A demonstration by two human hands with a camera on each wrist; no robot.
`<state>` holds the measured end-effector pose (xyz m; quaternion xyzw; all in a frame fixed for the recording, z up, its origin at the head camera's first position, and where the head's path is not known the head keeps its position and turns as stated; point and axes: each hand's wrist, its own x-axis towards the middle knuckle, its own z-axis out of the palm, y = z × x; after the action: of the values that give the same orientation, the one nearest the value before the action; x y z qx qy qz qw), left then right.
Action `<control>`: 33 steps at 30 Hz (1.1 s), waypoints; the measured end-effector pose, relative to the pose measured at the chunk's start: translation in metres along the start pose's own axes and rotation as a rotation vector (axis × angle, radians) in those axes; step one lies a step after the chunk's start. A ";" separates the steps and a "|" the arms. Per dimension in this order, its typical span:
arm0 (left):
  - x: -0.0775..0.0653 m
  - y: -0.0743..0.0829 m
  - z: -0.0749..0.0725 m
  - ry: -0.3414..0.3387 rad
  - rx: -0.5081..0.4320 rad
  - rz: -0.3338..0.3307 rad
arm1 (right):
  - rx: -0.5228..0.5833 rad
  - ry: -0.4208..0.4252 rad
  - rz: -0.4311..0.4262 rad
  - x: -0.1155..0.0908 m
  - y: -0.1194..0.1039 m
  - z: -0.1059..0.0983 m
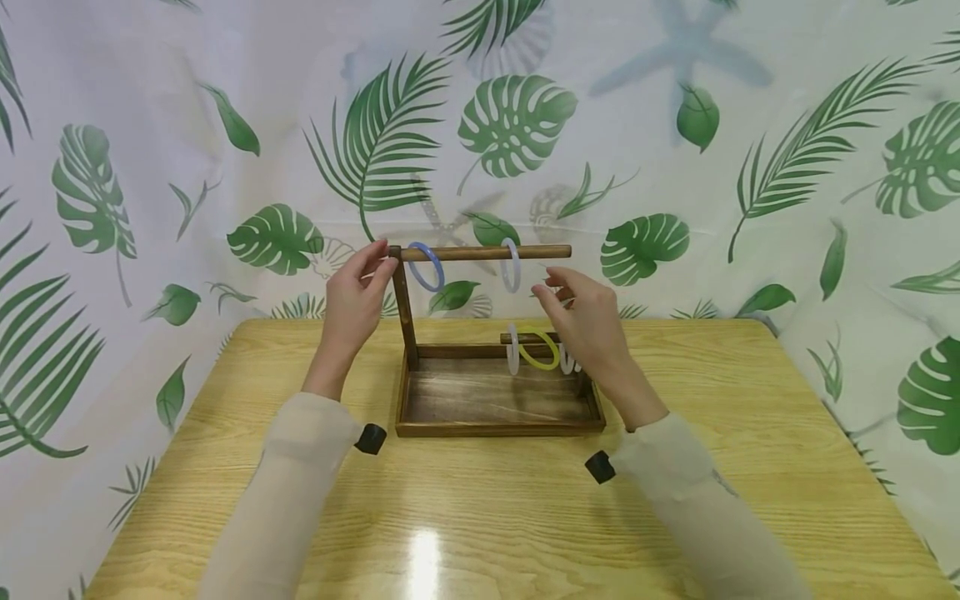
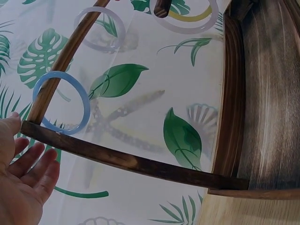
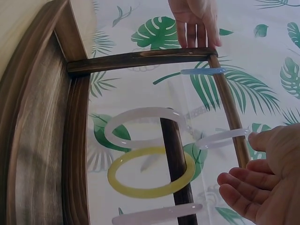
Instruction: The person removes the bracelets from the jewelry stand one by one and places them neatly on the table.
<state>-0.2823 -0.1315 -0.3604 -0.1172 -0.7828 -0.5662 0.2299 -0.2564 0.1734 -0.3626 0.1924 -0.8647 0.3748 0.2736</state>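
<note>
A dark wooden stand has an upper bar carrying a blue ring near its post and a whitish translucent ring farther right. My left hand is at the top corner of the post, thumb and fingertips right at the wood, fingers loosely extended. Beside the bar's free end is my right hand, holding nothing; its relaxed fingers are spread, and its thumb tip overlaps the whitish ring's edge in the right wrist view. On a lower bar hang a yellow ring and pale rings, partly hidden by this hand in the head view.
The stand's tray base sits on a light wood-grain table. Behind the table hangs a white cloth with green leaf prints. A small black device is at the left cuff, another at the right.
</note>
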 end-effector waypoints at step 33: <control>0.009 -0.003 0.006 0.025 0.023 -0.044 | 0.039 0.096 0.082 0.019 -0.020 0.038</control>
<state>-0.2930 -0.1277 -0.3599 -0.0905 -0.7888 -0.5635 0.2284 -0.2727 0.1293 -0.3612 0.1440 -0.8502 0.4114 0.2951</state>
